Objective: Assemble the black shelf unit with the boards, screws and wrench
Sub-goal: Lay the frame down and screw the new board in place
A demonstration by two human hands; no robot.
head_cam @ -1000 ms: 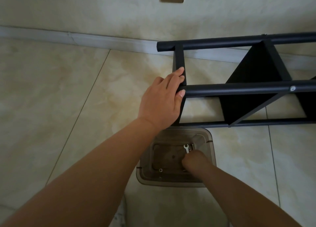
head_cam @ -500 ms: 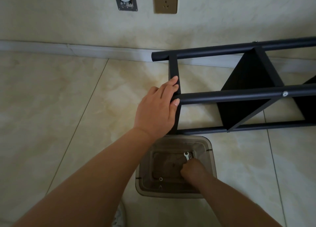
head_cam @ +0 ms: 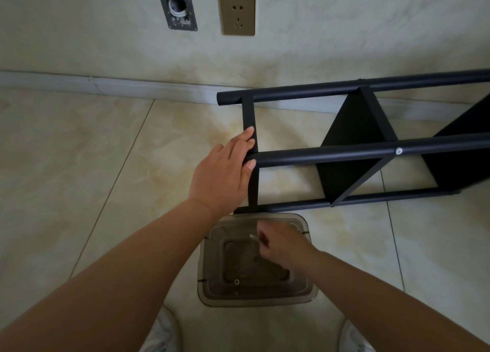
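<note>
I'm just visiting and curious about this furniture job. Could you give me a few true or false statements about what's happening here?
1. The left hand rests on the black shelf frame. True.
2. The right hand pinches a small wrench above the clear plastic bin. True.
3. The shelf frame stands upright. False: it lies on its side on the floor.
4. The bin sits on a table. False: it sits on the tiled floor.

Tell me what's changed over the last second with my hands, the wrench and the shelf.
The right hand has come up from the bottom of the clear bin, pinching the small wrench it was reaching for. The left hand stays on the end of the black shelf frame, which hasn't moved.
</note>
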